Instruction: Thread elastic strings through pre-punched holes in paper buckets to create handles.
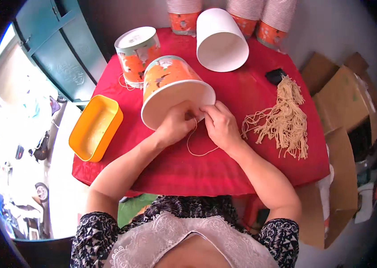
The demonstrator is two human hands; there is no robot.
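A large orange-patterned paper bucket (173,76) lies tilted on the table, its white open mouth facing me. My left hand (180,123) reaches into the lower part of the mouth, its fingers pinched on a thin beige string (189,142). The string hangs in a loop below the rim and runs toward my right wrist. At the right side of the rim my right hand (221,125) is closed, thumb and fingertips pinching the bucket's edge close to the left fingertips. Whether string is also between the right fingers is hidden.
On the red-covered table (175,174), a yellow tray (118,117) stands left and a beige string bundle (293,118) lies right. Behind are an upturned patterned bucket (136,56), a white bucket (222,40) on its side and stacked buckets (271,27). Cardboard boxes (342,102) stand right.
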